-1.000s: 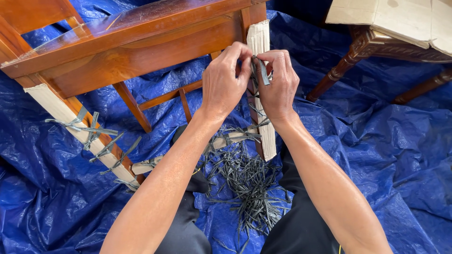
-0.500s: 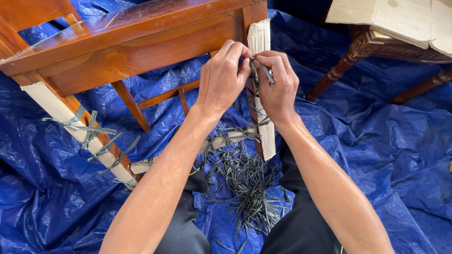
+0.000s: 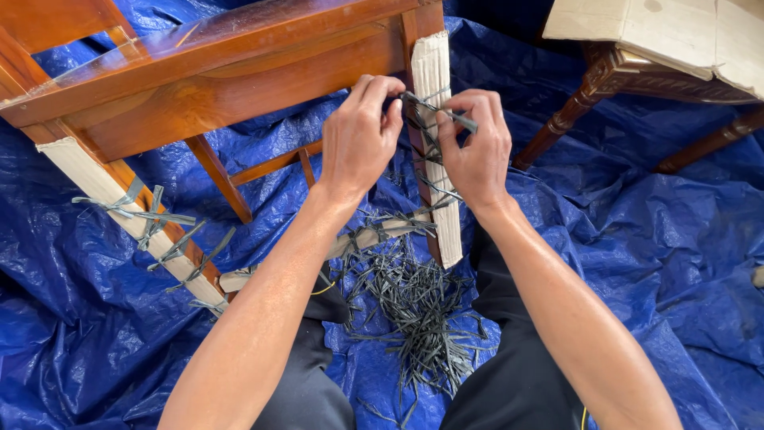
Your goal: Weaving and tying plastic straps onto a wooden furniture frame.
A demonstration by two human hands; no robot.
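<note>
strap (image 3: 439, 111) is the thing both hands are working on here, a thin dark plastic band going round a cardboard-wrapped leg (image 3: 436, 143) of an orange-brown wooden chair (image 3: 215, 72) lying tipped over on a blue tarp (image 3: 637, 263). left hand (image 3: 362, 135) is curling in against the leg at the top of the wrap, fingers closed and pinching at the band where it's crossing the cardboard. right hand (image 3: 476, 147) is gripping the loose end, thumb and fingers closed on it, with the tail sticking out up and to the right over the knuckles.

judging by the look, this stuff is handling light and springy, stiff along its length but bending easily, and probably slick, so i'm guessing a pinch close to the knot is holding better than grabbing far out on the tail. the cardboard is looking soft and ribbed, so it's likely giving a bit under a tight band. the chair itself is looking heavy enough that it's not shifting from a tug.

more bands are sitting lower on the same leg, and another wrapped leg (image 3: 131, 215) off to the left is already carrying several ties. a pile of offcuts (image 3: 414, 310) is lying on the tarp between the knees. another piece of dark carved furniture (image 3: 605, 87) with cardboard on top is standing at upper right.
</note>
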